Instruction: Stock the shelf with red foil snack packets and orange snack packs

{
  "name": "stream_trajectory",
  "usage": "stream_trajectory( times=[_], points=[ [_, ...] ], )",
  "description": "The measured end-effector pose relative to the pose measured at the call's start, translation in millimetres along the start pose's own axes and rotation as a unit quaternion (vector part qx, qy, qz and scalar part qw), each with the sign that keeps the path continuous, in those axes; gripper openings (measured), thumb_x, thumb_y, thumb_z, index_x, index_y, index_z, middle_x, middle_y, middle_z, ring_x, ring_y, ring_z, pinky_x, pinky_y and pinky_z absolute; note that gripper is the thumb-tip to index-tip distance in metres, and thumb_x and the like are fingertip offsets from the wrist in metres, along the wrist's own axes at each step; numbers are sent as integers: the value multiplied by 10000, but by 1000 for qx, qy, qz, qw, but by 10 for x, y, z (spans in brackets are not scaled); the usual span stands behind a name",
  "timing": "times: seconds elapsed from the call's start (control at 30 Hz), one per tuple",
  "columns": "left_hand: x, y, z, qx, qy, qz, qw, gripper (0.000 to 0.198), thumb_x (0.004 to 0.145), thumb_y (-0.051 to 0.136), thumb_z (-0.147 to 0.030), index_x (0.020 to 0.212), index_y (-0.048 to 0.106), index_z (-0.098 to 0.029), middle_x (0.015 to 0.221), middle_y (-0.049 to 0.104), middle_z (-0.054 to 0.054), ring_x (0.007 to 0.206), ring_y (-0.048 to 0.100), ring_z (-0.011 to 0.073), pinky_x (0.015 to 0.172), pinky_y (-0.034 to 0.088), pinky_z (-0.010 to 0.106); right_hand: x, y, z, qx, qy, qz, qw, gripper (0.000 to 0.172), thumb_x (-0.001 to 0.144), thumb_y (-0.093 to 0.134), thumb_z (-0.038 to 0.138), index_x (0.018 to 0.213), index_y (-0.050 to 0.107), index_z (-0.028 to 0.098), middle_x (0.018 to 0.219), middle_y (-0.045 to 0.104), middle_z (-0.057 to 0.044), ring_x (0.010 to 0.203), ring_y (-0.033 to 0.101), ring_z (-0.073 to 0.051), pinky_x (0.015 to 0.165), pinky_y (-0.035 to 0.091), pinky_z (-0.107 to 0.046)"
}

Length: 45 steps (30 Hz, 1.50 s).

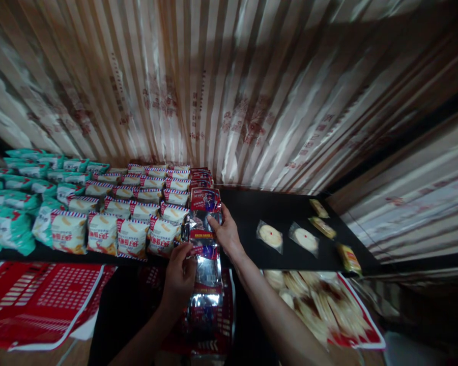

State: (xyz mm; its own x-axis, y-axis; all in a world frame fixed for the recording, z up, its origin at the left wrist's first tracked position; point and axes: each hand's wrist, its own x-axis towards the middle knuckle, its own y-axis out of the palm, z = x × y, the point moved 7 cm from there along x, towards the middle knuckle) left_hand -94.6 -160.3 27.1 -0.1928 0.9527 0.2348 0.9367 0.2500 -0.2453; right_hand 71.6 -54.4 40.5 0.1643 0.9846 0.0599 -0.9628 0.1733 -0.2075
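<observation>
A long strip of joined dark red and silver snack packets [206, 269] runs from the shelf edge down toward my lap. My right hand [227, 234] grips its right edge near the top packet, thumb across the front. Lower on the left edge, my left hand [180, 272] pinches the strip, its fingers curled and partly hidden. Just behind the strip's top end stand similar dark red packets [201, 175] in a stack. White snack bags with striped tops [132, 238] stand in rows left of the strip, close to my left hand.
Teal bags [11, 229] fill the black shelf's [236, 208] left end. Two round, pale items in clear wrap [270, 235] and several yellow packets [350, 259] lie to the right. Below are a red basket [41, 300] and another holding pale wrapped items [320, 305]. Pleated sheeting [229, 91] hangs behind.
</observation>
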Motion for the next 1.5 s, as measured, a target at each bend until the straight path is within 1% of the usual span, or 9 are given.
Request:
stream_trajectory(
  times=[0.2, 0.4, 0.57, 0.67, 0.93, 1.03, 1.13, 1.3, 1.5],
  points=[
    [-56, 1, 152, -65, -75, -3, 995, 315, 776, 530, -299, 1022, 657, -149, 1049, 621, 112, 927, 636, 204, 833, 533, 358, -117, 28, 6, -42, -24, -6, 999, 753, 746, 614, 313, 1421, 307, 182, 1270, 589, -85, 1132, 572, -226, 1004, 413, -390],
    [-88, -38, 185, -77, -125, -10, 989, 311, 765, 532, -324, 984, 679, -159, 1017, 621, 97, 888, 629, 200, 775, 540, 343, -168, 32, 82, -71, -60, -9, 996, 730, 760, 595, 313, 1423, 312, 199, 1321, 547, -79, 1170, 544, -231, 1018, 402, -399],
    [-83, -26, 152, -72, -124, 13, 990, 329, 755, 551, -333, 998, 683, -156, 1027, 617, 102, 852, 626, 195, 722, 544, 326, -156, 20, 50, -103, -84, -16, 991, 554, 773, 578, 307, 1312, 486, 214, 1256, 588, -78, 1127, 560, -231, 1001, 413, -403],
    [-73, -17, 165, -69, -116, 9, 991, 334, 773, 538, -339, 1010, 682, -154, 1023, 617, 104, 865, 624, 199, 726, 546, 331, -137, 4, 47, -124, -84, -21, 988, 514, 767, 581, 307, 1264, 539, 180, 1195, 611, -109, 1090, 574, -250, 968, 434, -407],
    [-68, 45, 235, -84, -89, -6, 992, 331, 797, 532, -349, 1040, 672, -173, 1040, 621, 103, 848, 636, 196, 705, 563, 327, -79, -17, 20, -128, -81, -21, 988, 503, 754, 597, 305, 1246, 550, 208, 1142, 623, -85, 1049, 584, -235, 952, 441, -392],
    [-50, 79, 244, -94, -92, 14, 991, 338, 815, 527, -343, 1077, 656, -172, 1075, 609, 112, 873, 642, 193, 738, 565, 324, -53, -29, 13, -121, -72, -20, 990, 512, 750, 592, 316, 1247, 549, 202, 1121, 630, -83, 1008, 598, -227, 926, 459, -380],
    [-19, 106, 225, -103, -80, 23, 991, 322, 812, 537, -326, 1072, 654, -176, 1067, 611, 107, 917, 640, 196, 799, 555, 329, -33, -49, 34, -123, -69, -25, 990, 518, 741, 585, 324, 1236, 557, 175, 1097, 637, -95, 1002, 600, -234, 920, 460, -378],
    [11, 116, 206, -93, -65, -9, 994, 326, 801, 525, -334, 1040, 660, -158, 1036, 616, 113, 913, 633, 200, 807, 551, 349, 12, -46, 83, -127, -77, -24, 989, 529, 742, 579, 333, 1236, 558, 145, 1110, 633, -118, 1019, 595, -246, 933, 450, -393],
    [136, 147, 81, -56, -44, -2, 997, 341, 815, 514, -336, 1092, 625, -171, 1141, 594, 130, 1048, 589, 233, 842, 541, 378, 141, -43, 143, -105, -90, -30, 990, 508, 743, 602, 329, 1231, 569, 191, 1152, 630, -96, 1052, 587, -234, 963, 435, -389]
  ],
)
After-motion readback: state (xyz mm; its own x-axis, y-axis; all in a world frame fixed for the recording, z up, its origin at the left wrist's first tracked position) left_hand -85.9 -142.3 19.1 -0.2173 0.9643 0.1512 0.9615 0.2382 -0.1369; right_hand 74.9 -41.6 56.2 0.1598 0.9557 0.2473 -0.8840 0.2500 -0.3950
